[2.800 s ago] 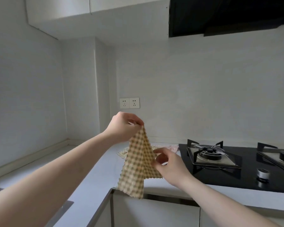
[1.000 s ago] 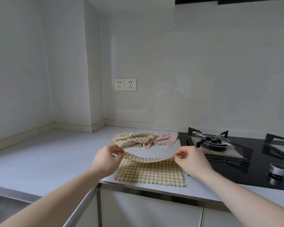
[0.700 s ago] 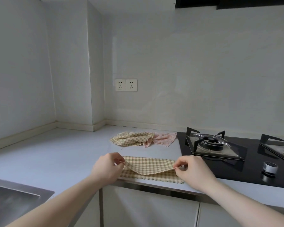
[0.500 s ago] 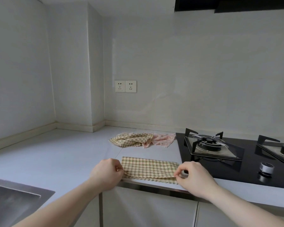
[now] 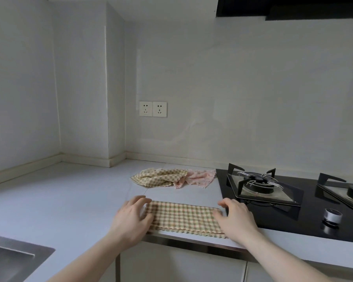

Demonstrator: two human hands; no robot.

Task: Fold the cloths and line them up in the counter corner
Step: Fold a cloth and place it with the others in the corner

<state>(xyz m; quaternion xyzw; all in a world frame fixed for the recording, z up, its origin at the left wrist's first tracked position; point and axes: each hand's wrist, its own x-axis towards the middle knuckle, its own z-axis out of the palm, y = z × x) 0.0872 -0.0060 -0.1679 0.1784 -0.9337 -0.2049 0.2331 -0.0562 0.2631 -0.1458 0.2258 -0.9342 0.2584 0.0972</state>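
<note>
A checked tan cloth (image 5: 182,217), folded into a long flat strip with a zigzag near edge, lies between the two hands at the front lip of the smooth pale counter (image 5: 55,200). The left hand (image 5: 131,219) rests flat on its left end, fingers spread; the right hand (image 5: 235,219) presses its right end, fingers nearly straight. Beyond the hands lie two crumpled cloths, touching: another tan one (image 5: 159,177) and a pink one (image 5: 200,177). Three cloths in all. Right of the right hand sits a glossy black hob (image 5: 314,224).
</note>
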